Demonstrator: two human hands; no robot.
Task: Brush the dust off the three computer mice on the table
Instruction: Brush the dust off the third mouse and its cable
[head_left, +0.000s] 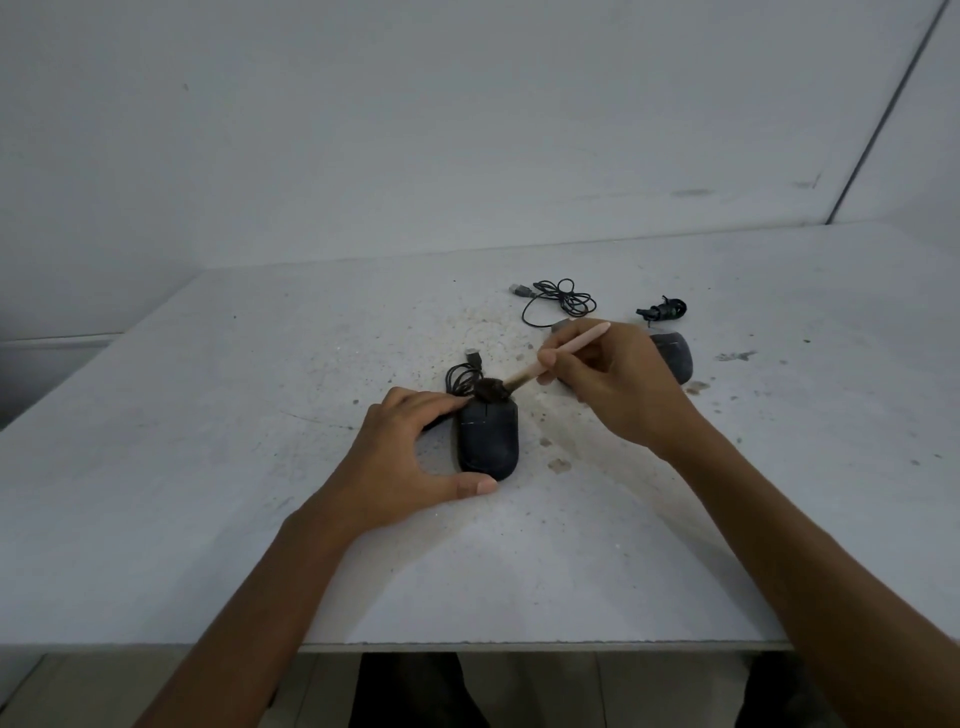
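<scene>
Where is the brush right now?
Head view, centre: the brush is in the right hand, its bristles on the far end of the near mouse that the left hand steadies.

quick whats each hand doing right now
Left hand: curled round the near mouse, holding it steady on the table.
Right hand: holding the pink brush, bristles on that mouse's far end.

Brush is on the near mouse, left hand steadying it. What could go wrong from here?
1. The brush works right beside the coiled cable of the near mouse; the bristles may snag and drag it.
2. The right hand sits close to the far mouse, partly hiding it, and may bump it.
</scene>
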